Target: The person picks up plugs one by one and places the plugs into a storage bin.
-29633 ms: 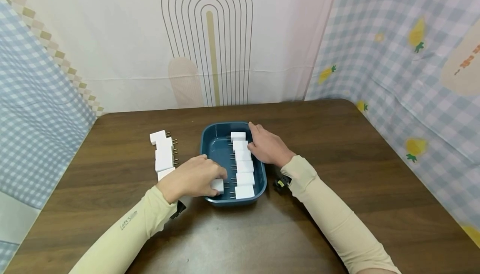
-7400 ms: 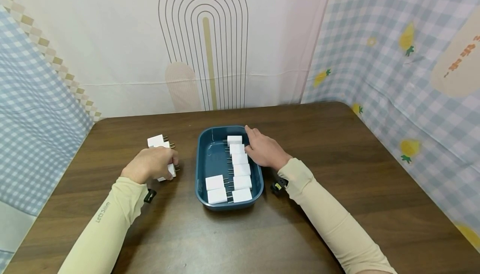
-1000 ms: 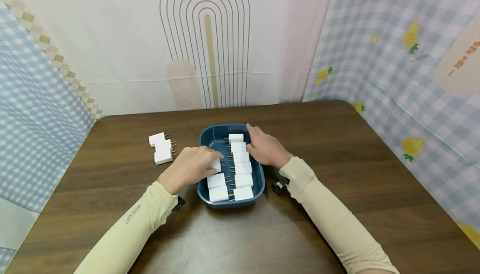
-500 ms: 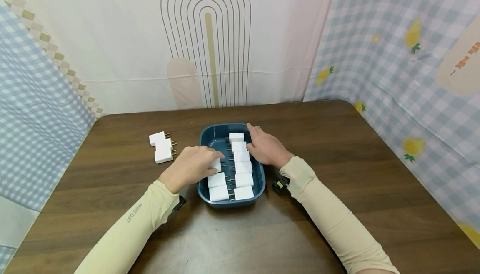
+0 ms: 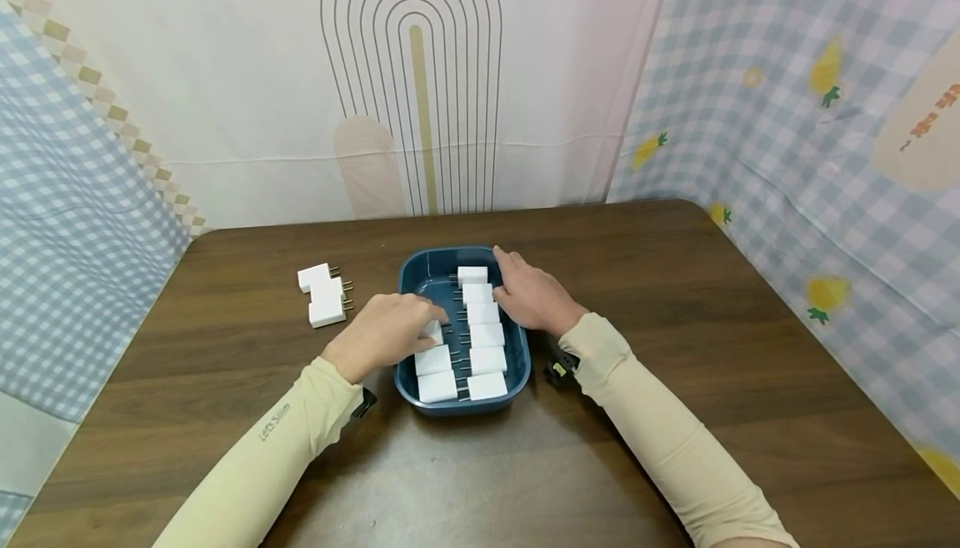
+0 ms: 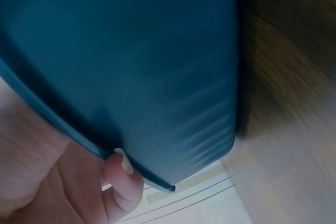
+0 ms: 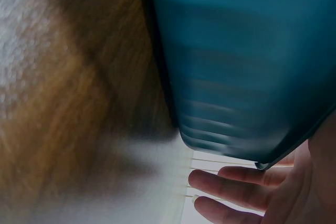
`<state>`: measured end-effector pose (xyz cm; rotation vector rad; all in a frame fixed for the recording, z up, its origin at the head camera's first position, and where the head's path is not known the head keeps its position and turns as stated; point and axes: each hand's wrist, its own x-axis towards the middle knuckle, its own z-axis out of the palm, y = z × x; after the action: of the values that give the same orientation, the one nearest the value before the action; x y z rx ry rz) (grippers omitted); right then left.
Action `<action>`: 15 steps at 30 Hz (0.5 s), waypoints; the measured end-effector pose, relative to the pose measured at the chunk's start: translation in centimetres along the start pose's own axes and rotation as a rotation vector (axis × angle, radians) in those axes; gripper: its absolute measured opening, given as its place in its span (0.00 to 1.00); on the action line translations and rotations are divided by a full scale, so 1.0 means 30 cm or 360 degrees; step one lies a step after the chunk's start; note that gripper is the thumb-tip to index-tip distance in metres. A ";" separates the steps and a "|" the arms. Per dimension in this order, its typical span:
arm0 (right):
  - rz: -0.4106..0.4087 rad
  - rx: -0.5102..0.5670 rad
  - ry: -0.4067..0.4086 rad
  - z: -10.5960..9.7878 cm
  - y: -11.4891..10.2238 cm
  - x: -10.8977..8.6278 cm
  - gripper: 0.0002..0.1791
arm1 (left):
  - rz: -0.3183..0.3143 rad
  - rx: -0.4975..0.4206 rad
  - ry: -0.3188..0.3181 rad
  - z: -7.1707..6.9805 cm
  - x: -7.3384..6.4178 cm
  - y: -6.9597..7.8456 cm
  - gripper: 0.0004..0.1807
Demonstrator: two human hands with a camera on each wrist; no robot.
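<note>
In the head view a blue rectangular tray [image 5: 464,411] holds white charger plugs, each with two metal pins. Several stand in a right column, such as this plug [image 5: 486,335], pins facing left. Two more plugs [image 5: 437,386] lie at the near left, pins facing right. Just beyond them my left hand [image 5: 386,331] pinches another white charger plug [image 5: 432,331] low inside the tray, partly hidden by the fingers. My right hand [image 5: 536,294] rests on the tray's right rim, thumb on the inner side; its loose, nearly straight fingers [image 7: 231,187] show past the tray wall in the right wrist view.
Three white charger plugs [image 5: 326,310] lie stacked in a row on the wooden table [image 5: 480,481], left of the tray, pins facing right. A white printed cloth [image 5: 262,98] hangs behind the table, and a checked cloth [image 5: 750,131] hangs at the right.
Since the oldest frame, plugs left the table row and a left column formed in the tray. The left hand went from that row to the tray; over the last second both hands barely moved.
</note>
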<state>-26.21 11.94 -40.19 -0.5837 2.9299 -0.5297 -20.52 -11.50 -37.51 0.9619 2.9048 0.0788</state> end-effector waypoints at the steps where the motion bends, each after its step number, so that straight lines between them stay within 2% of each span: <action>1: -0.0001 -0.0002 0.0001 0.000 0.000 0.000 0.38 | -0.0001 -0.0004 -0.0006 0.000 0.000 -0.001 0.16; 15: 0.0002 -0.0015 0.0007 0.006 0.005 0.005 0.37 | -0.0021 -0.0084 -0.0099 0.002 0.012 -0.005 0.16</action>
<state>-26.37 11.95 -40.40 -0.5827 2.9383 -0.5180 -20.88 -11.40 -37.60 0.9196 2.8370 0.1214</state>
